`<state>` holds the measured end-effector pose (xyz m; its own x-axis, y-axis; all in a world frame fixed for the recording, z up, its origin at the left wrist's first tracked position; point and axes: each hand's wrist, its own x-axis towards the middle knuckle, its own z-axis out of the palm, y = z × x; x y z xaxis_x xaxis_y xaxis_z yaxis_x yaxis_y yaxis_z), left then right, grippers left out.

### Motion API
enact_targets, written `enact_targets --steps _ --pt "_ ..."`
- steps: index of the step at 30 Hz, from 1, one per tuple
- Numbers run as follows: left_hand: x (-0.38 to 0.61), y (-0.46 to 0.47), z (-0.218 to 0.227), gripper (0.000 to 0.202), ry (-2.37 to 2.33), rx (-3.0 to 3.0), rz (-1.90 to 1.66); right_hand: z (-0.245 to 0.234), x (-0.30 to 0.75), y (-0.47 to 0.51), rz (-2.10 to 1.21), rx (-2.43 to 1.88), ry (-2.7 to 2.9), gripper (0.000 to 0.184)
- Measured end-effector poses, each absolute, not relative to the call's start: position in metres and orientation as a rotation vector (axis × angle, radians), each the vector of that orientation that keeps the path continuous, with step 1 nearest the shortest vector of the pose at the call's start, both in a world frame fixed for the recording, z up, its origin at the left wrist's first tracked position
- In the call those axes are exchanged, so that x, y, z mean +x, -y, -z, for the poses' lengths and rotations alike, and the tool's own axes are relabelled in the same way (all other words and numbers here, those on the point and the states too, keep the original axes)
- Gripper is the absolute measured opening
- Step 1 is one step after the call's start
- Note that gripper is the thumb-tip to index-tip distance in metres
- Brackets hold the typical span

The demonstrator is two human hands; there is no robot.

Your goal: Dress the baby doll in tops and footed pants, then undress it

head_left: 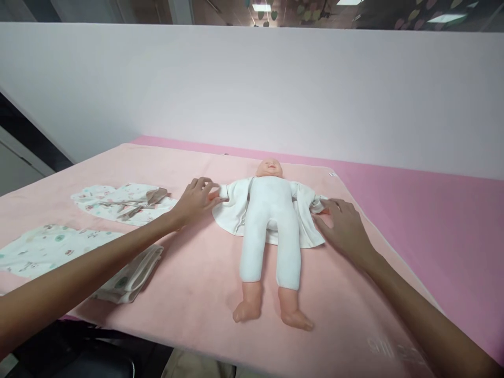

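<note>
A baby doll (271,210) with a white cloth body lies on its back, head away from me and bare feet toward me. Its arms are in the sleeves of a white baby shirt (232,207), which hangs open at the front and spreads out on both sides. At the left cuff, my left hand (197,200) has its thumb and fingers closed around the doll's hand. My right hand (346,226) curls about the doll's other hand at the right cuff, thumb below and fingers above. The doll's hands are partly hidden by my fingers.
A pink padded mat (189,294) covers the table. On the left lie a printed baby garment (118,202) with tan ties and a second printed, folded cloth (59,244). A white partition (252,89) rises behind. A dark chair (94,357) stands below the front edge.
</note>
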<state>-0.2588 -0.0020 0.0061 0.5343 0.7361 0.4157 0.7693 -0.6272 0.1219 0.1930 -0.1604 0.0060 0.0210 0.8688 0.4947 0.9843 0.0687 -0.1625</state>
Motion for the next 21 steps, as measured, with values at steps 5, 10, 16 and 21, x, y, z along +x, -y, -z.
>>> enact_targets --steps 5,10,16,21 --pt "-0.246 0.046 -0.001 0.042 1.704 -2.612 0.512 0.005 0.179 0.187 -0.152 -1.953 1.735 0.038" --pt "-0.219 0.049 -0.004 0.037 2.023 -2.652 0.544 0.017 0.168 0.174 -0.202 -1.902 1.811 0.030" --pt "-0.228 0.048 0.010 0.039 2.135 -2.689 1.103 0.001 0.182 0.188 -0.471 -1.639 1.556 0.036" --pt "-0.253 0.045 0.029 0.043 1.869 -2.696 0.757 -0.014 0.211 0.193 -0.305 -1.403 1.319 0.030"
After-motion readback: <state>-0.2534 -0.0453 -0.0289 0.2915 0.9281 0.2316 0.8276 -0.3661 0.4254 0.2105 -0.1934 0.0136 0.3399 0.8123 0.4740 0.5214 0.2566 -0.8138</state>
